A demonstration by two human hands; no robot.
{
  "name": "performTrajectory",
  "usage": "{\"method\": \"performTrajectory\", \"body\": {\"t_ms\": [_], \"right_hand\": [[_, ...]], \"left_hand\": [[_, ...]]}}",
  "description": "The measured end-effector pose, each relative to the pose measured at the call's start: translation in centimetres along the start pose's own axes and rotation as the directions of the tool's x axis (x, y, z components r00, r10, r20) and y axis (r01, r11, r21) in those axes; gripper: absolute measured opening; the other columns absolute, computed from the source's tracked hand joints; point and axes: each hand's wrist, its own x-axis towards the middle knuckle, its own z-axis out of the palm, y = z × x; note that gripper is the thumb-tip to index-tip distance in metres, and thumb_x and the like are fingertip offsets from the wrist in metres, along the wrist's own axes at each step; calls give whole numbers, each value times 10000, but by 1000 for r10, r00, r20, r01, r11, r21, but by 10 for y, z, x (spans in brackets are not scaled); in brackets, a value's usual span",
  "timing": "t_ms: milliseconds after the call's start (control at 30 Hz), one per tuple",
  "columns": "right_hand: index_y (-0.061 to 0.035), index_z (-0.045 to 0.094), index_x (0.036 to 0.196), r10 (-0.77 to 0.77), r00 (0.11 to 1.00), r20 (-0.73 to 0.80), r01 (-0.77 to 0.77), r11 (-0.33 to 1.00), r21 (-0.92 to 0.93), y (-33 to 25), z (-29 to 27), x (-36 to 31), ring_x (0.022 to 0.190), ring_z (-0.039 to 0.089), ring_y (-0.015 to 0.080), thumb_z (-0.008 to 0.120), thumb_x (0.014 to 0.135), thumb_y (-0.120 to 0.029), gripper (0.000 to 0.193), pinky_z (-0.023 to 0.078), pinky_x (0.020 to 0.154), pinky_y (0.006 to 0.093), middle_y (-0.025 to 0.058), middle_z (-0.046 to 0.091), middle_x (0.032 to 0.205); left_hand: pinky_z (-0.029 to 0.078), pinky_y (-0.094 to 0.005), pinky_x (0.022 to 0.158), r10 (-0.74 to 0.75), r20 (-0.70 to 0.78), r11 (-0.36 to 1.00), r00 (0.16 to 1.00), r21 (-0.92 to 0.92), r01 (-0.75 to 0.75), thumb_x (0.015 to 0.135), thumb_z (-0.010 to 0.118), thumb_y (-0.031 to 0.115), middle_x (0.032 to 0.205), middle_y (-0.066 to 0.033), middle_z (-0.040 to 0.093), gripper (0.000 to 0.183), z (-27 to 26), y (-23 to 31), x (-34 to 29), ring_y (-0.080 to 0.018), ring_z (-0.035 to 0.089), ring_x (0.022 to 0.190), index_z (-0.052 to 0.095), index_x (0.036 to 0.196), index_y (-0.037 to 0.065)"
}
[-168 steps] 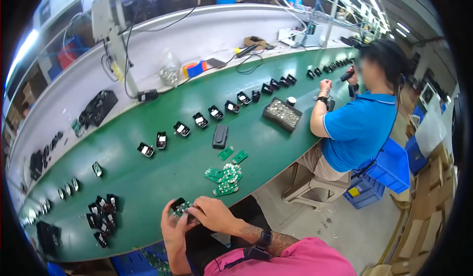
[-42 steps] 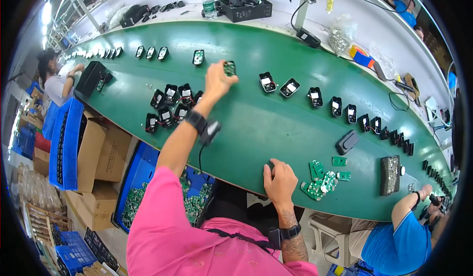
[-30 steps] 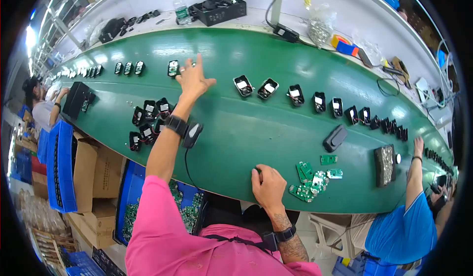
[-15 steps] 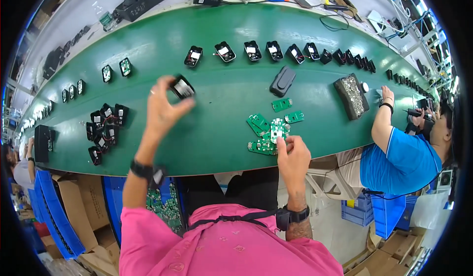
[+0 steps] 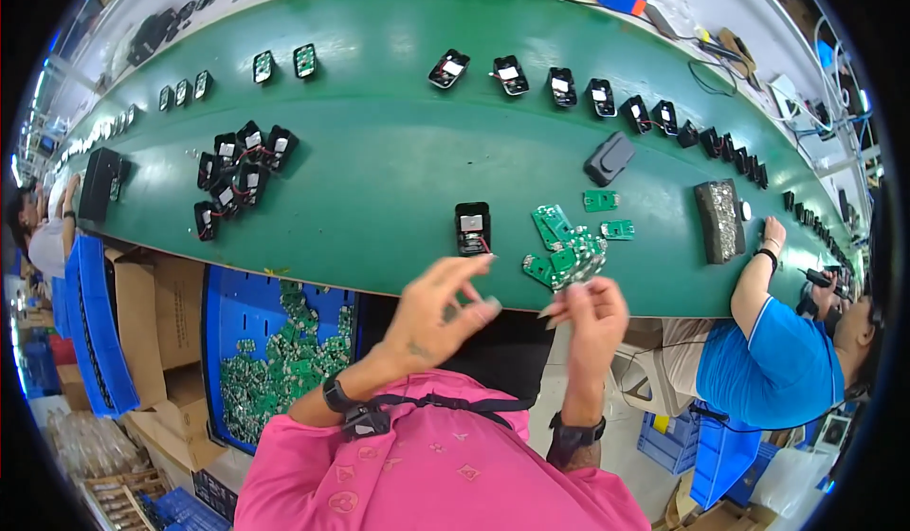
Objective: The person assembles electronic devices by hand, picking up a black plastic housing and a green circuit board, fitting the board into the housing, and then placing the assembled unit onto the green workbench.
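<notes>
A black plastic housing with a white label and a red wire inside stands by itself near the table's front. Just below it is my left hand, empty, its thumb and fingers spread apart. My right hand is pinched at the lower edge of a small pile of green circuit boards. A slightly blurred circuit board rises from the pile at its fingertips; the exact grip is partly hidden. Two single boards, one of them the upper board, lie to the right of the pile.
Black housings form a row along the back; more are clustered at left. A dark closed case and a black block with a glittery top lie rightward. Below the table, a blue bin holds boards. A co-worker sits at right.
My left hand has brought a housing from the back left to the front middle and let it go. My right hand stays by the boards. The whole view has shifted.
</notes>
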Motion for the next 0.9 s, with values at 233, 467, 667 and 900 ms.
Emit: {"method": "performTrajectory", "body": {"t_ms": [233, 467, 667, 900], "right_hand": [[47, 647, 1012, 143, 925, 353, 0, 927, -375, 17, 15, -26, 662, 631, 80, 701, 905, -27, 141, 505, 563, 210, 48, 687, 796], [47, 691, 922, 1, 874, 487, 296, 793, -532, -7, 17, 11, 636, 643, 99, 721, 872, -14, 85, 500, 557, 232, 42, 679, 751], [64, 674, 965, 47, 900, 434, 160, 889, -428, 7, 26, 41, 680, 679, 113, 671, 924, -20, 94, 555, 624, 243, 65, 694, 787], [61, 663, 1005, 77, 908, 413, 113, 902, -417, 18, 31, 51, 693, 685, 109, 665, 940, -40, 119, 560, 630, 237, 61, 695, 811]], "left_hand": [[533, -368, 666, -33, 193, 999, 981, -18, 37, 989, 572, 94, 867, -130, 682, 202, 5, -24, -15, -229, 677, 731, 654, 1121, -34], [556, -332, 673, 211, 174, 898, 962, 354, -261, 939, 647, 88, 864, -116, 705, 277, -7, -32, -12, -206, 699, 740, 650, 1198, -8], [551, -299, 716, -41, -167, 984, 985, 166, 69, 911, 689, 114, 837, -110, 700, 312, -29, -30, -13, -173, 677, 735, 662, 1197, -5], [546, -286, 710, -63, -165, 986, 984, 141, 87, 917, 682, 105, 826, -93, 693, 269, -31, -35, -20, -160, 664, 723, 669, 1160, -12]]}}
